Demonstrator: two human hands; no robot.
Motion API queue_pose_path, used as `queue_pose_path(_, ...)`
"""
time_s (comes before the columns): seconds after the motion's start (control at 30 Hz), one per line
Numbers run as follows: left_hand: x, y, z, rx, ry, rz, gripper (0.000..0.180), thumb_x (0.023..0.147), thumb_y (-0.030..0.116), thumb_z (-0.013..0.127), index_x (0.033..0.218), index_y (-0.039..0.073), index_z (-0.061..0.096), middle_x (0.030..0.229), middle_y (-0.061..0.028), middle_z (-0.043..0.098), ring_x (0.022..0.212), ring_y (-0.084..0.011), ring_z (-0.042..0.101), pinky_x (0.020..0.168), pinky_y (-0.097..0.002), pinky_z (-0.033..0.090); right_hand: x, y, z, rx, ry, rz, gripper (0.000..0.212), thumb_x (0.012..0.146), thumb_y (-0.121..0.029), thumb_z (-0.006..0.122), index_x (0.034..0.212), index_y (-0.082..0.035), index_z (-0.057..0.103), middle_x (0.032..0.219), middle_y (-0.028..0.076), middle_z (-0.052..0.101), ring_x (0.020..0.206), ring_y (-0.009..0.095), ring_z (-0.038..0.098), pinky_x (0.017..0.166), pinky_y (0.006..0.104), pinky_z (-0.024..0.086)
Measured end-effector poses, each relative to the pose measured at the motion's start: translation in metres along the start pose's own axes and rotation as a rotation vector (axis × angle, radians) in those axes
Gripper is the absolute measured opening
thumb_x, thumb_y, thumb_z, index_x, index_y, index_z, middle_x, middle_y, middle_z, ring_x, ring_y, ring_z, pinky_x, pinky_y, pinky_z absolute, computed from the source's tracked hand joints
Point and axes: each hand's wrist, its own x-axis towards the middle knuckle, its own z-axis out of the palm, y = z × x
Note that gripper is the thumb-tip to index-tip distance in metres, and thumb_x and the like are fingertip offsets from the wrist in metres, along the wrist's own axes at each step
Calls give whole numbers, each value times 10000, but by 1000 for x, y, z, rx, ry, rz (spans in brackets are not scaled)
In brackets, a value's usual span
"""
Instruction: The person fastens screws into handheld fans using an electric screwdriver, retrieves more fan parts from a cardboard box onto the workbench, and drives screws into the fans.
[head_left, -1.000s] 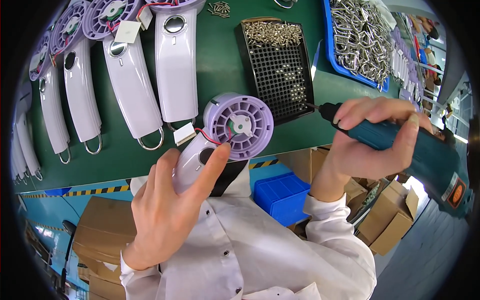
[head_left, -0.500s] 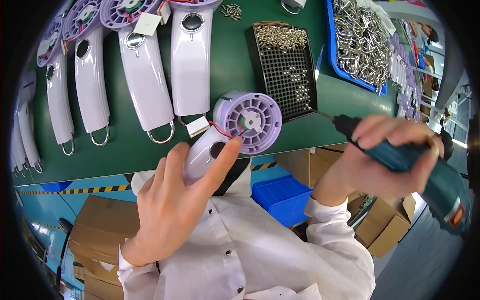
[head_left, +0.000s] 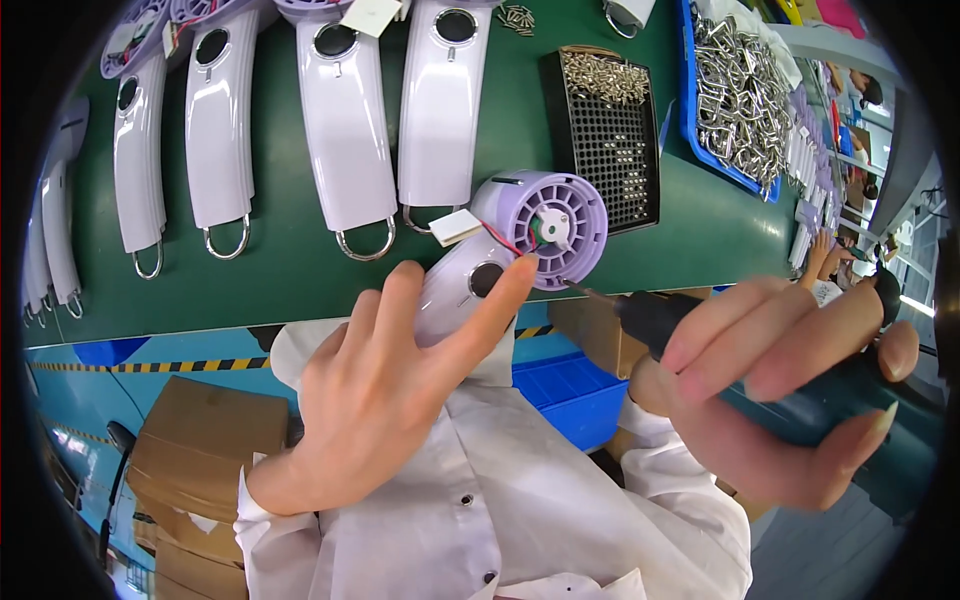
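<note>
My left hand (head_left: 365,400) is wrapped around the pale lilac handle of a handheld fan (head_left: 508,212), its index finger reaching to the fan head. The open round head, slotted and purple, faces up and to the right. Red and dark wires run from its centre to a white square piece (head_left: 455,227) beside the handle. In my right hand (head_left: 770,350) is a dark green electric screwdriver (head_left: 655,318), gripped around its body. The bit points left, its tip at the lower rim of the fan head. Whether a screw sits on the tip is too small to tell.
A black perforated tray (head_left: 563,125) with small screws (head_left: 605,77) lies beyond the fan head. Farther right stands a blue bin (head_left: 690,120) of metal loops. Several similar fans (head_left: 345,140) line the green table's left side. Cardboard boxes (head_left: 205,430) and a blue crate (head_left: 575,395) are below.
My right hand has brought the screwdriver from the screw tray's near corner down and left to the fan head's rim. My left hand keeps its hold on the fan. The whole view has shifted slightly.
</note>
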Motion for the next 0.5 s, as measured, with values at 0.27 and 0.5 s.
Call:
queue_pose_path(0.27,3,3,-11,-15,-95,-43,723,608,-19,648,1266,278,629,943,-84,510,687,-180,579,460,-291,478,-16,21,2,-45,-86,-57,328,953,-310,498,1123,-68,356,754,120,506,412,241,498,379,384,464)
queue_pose_path(0.5,1,-1,-6,-20,-92,-10,743,665,8,605,1347,298,552,940,-84,498,635,-156,494,412,-254,414,-17,31,5,-48,-128,-116,305,945,-289,545,1063,-87,348,754,130,523,432,245,538,375,371,491)
